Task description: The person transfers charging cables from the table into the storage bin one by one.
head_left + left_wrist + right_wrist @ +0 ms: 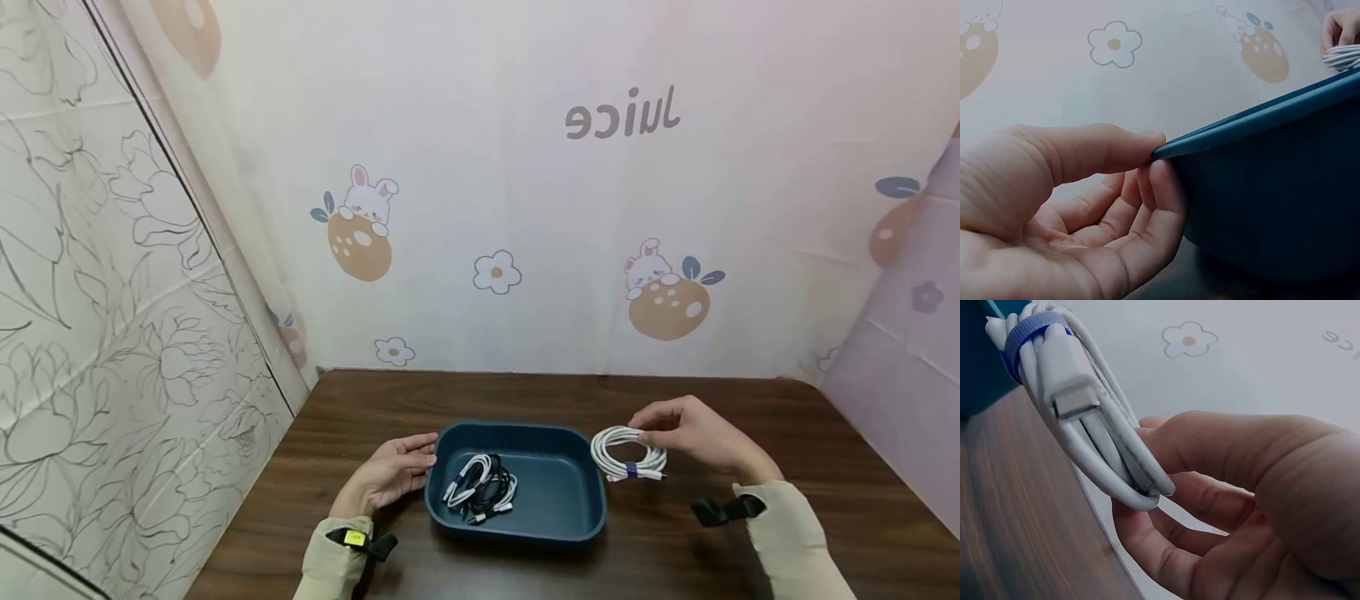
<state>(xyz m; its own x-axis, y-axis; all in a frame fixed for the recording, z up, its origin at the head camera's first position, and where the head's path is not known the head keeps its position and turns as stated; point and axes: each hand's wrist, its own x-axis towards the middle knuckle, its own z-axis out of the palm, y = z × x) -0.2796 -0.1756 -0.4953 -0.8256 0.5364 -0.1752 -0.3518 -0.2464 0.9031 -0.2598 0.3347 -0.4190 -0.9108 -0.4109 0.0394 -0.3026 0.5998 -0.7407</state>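
My left hand (395, 472) pinches the left rim of a dark blue rectangular bin (558, 527), thumb on top of the rim and fingers beneath it, as the left wrist view shows. Inside the bin, toward its left side, lie coiled white cables (472, 482) and a black cable (491, 493), bundled together. To the right of the bin, my right hand (693, 435) holds a coiled white cable (606, 446) between thumb and fingers. A blue strap (1035, 325) binds this coil, and a metal USB-C plug (1077, 402) sticks out of it in the right wrist view.
The bin stands on a dark brown wooden table (352, 400). Behind the table hangs a pale curtain (495, 192) printed with rabbits, fruit and flowers. A floral panel (172, 333) borders the left side. Each wrist wears a black strap (727, 510).
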